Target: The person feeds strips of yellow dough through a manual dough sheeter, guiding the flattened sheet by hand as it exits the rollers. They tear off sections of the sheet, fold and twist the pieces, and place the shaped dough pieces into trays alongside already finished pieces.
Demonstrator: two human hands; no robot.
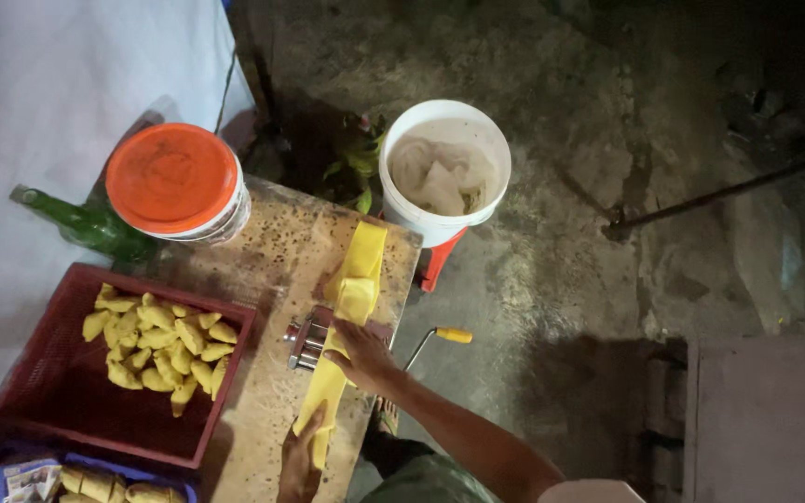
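1. Head view, looking down on one worn wooden table (272, 270) on a rough concrete floor; places below are given from the one hand-cranked pasta roller (309, 340) clamped near the table's right edge.
2. One long yellow dough sheet (358, 270) passes through the roller: one part lies folded on the table beyond it, the other runs back toward the person.
3. The right hand (361, 354) rests flat on the sheet just at the roller, fingers spread, pressing rather than gripping.
4. The left hand (300, 466) is nearer than the roller, at the bottom edge of the view, with the sheet's near end draped over it; whether its fingers close on the dough cannot be told.
5. One crank with a yellow handle (454, 334) sticks out to the right of the roller, over the floor, untouched.
6. To the left of the roller sits one red plastic crate (39, 373) holding a heap of yellow folded dough pieces (160, 345), roughly two dozen, too piled to count exactly.
7. Beyond the roller and to its left stands one white bucket with an orange lid (174, 177), and beside that lies one green glass bottle (86, 224).
8. Beyond the roller, off the table's far corner, stands one open white bucket (444, 168) with pale contents.
9. Left of the roller and nearer, past the crate, is one blue tray (142, 480) with a few more pieces.
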